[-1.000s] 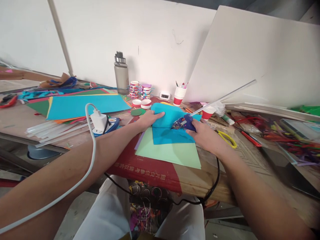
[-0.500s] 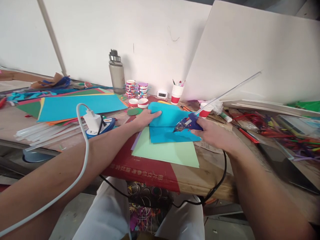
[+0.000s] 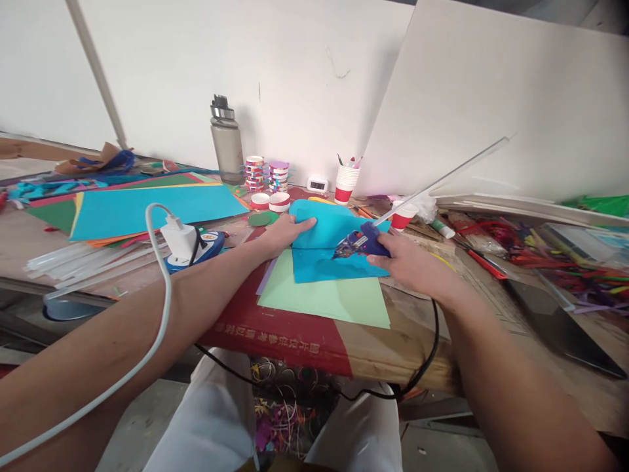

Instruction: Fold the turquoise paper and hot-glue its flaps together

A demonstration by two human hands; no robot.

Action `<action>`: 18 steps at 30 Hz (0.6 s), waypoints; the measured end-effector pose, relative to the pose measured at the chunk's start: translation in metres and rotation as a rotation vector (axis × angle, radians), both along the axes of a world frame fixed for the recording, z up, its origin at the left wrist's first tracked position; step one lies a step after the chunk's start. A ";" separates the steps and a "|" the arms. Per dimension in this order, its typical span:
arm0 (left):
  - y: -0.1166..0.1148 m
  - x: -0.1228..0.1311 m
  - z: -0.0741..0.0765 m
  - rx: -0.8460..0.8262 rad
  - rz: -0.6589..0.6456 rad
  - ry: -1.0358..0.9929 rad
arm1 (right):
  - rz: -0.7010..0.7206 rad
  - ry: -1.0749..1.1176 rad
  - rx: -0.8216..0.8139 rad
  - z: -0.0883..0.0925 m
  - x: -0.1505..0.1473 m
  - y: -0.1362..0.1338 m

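My right hand (image 3: 400,257) is wrapped round a blue hot glue gun (image 3: 367,241), whose nozzle points left and down over a folded sheet of blue paper (image 3: 327,223). Out of the gun's back sticks a long clear glue stick (image 3: 452,172), rising to the upper right. With thumb on top, my left hand (image 3: 291,231) pinches the left edge of the blue paper and holds its back flap raised. Under the blue paper lie pale green sheets (image 3: 324,305). Whether the nozzle touches the paper, I cannot tell.
A power strip (image 3: 196,252) with a white plug and a bundle of clear glue sticks (image 3: 93,262) lie left, before stacked coloured paper (image 3: 157,211). Behind stand a bottle (image 3: 227,147), paper cups (image 3: 346,182) and a small clock (image 3: 317,185). The gun's black cable (image 3: 427,360) hangs over the table edge.
My right hand has moved the glue gun slightly left, along the blue paper's lower half. My left hand still grips the paper's left edge.
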State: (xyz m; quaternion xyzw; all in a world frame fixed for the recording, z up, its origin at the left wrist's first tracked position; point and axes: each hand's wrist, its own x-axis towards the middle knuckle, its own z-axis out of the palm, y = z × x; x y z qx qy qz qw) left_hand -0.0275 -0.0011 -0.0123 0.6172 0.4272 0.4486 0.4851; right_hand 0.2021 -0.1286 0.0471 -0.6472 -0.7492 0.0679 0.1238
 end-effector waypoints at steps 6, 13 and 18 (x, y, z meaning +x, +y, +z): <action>0.002 -0.002 -0.002 -0.002 -0.012 0.001 | -0.073 -0.099 0.007 0.008 0.012 -0.002; 0.003 0.000 -0.003 -0.017 -0.030 0.026 | 0.039 -0.011 -0.007 -0.006 -0.011 0.000; 0.001 0.000 -0.002 0.026 0.007 0.045 | 0.040 0.001 -0.013 -0.006 -0.013 -0.002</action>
